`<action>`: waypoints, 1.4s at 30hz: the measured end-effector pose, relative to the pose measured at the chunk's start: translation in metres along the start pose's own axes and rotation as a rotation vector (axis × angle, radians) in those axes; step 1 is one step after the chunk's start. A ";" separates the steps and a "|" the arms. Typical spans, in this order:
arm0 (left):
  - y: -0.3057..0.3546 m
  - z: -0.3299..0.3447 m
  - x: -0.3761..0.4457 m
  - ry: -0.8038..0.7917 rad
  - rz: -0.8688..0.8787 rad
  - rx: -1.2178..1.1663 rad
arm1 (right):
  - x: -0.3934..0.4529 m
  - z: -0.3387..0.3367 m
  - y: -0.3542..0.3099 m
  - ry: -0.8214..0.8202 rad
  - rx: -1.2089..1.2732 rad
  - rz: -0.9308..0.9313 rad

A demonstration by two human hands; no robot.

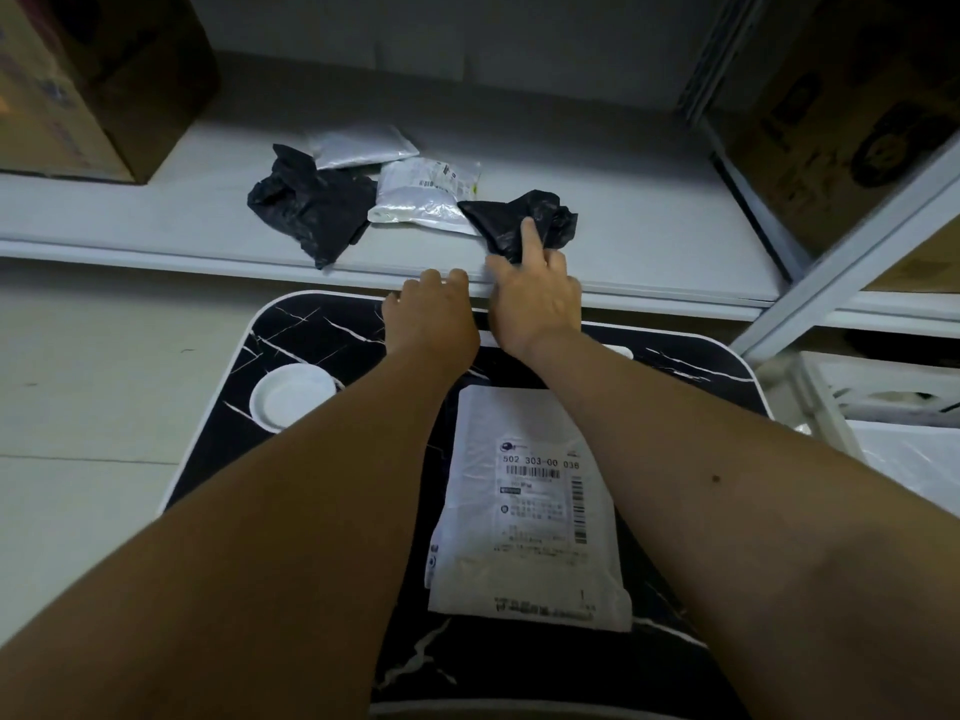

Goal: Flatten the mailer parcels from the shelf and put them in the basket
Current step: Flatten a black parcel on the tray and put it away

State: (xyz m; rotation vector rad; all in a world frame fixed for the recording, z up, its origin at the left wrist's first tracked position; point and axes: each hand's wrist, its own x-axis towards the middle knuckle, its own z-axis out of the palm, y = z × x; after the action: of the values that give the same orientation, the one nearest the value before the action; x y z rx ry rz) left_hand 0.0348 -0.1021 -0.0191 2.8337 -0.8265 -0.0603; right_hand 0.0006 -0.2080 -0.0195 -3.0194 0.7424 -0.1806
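**Grabbing the next crumpled mailer off the shelf**

The right hand [535, 298] is reaching onto the shelf [649, 241] and pinching the near edge of the small black mailer [524, 220], index finger lying straight on top, the rest curling into the plastic. The left hand [431, 314] is hovering just beside it at the shelf lip, fingers loosely bent and holding nothing. I'd say get that left hand onto the opposite corner too, so the bag is coming off stretched rather than balled up, then lay it on the bench [332, 324] and smooth from the middle outward.

This mailer is thin, glossy and badly scrunched, touching the white labelled mailer [426, 194] next to it, so watch you aren't dragging that along. A bigger black crumpled mailer [311, 205] and a silver mailer [358, 145] are sitting further left. One flattened white mailer [530, 501] is lying on the bench already, not binned yet.
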 end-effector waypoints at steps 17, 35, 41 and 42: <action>0.010 -0.020 -0.022 -0.004 0.042 -0.120 | -0.022 -0.010 0.001 -0.059 0.073 0.066; 0.011 -0.061 -0.144 -0.087 0.192 -0.182 | -0.178 -0.104 0.007 0.032 0.186 -0.191; 0.012 -0.052 -0.199 -0.081 0.201 -0.097 | -0.250 -0.094 0.013 -0.038 0.173 -0.111; 0.013 -0.050 -0.208 -0.103 0.192 -0.053 | -0.259 -0.089 0.014 -0.052 0.169 -0.098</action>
State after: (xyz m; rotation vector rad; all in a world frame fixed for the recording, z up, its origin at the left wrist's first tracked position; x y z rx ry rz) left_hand -0.1429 0.0073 0.0298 2.7069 -1.0976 -0.1985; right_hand -0.2443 -0.1006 0.0407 -2.8889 0.5459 -0.1577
